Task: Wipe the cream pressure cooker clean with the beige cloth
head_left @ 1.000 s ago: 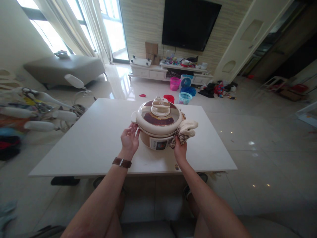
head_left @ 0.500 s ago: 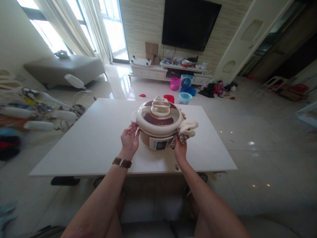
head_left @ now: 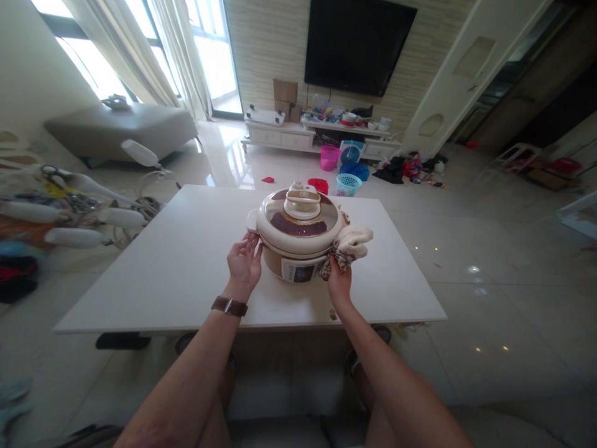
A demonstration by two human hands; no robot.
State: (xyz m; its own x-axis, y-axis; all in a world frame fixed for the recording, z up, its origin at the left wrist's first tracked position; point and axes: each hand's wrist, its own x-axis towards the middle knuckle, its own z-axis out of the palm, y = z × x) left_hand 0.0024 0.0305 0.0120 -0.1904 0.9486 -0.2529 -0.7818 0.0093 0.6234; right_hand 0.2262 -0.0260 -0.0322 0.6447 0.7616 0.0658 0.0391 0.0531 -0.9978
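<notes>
A beige and brown electric pressure cooker [head_left: 298,246] stands upright on the white table [head_left: 186,261], its lid in place with a handle [head_left: 303,200] on top and a control panel facing me. My left hand [head_left: 244,264], palm up, has its fingers curled in under the cooker's left side handle [head_left: 252,221]. On the other side, my right hand [head_left: 339,283] grips a cream and brown patterned cloth [head_left: 352,244] pressed against the cooker's right front. Some right fingertips are hidden behind the cloth.
A small sticker [head_left: 333,315] is near the table's front edge. Beyond the table, a light blue basket [head_left: 349,184], a pink basket [head_left: 329,158] and a red item [head_left: 318,185] are on the tiled floor. A white-armed frame [head_left: 77,237] stands at the left.
</notes>
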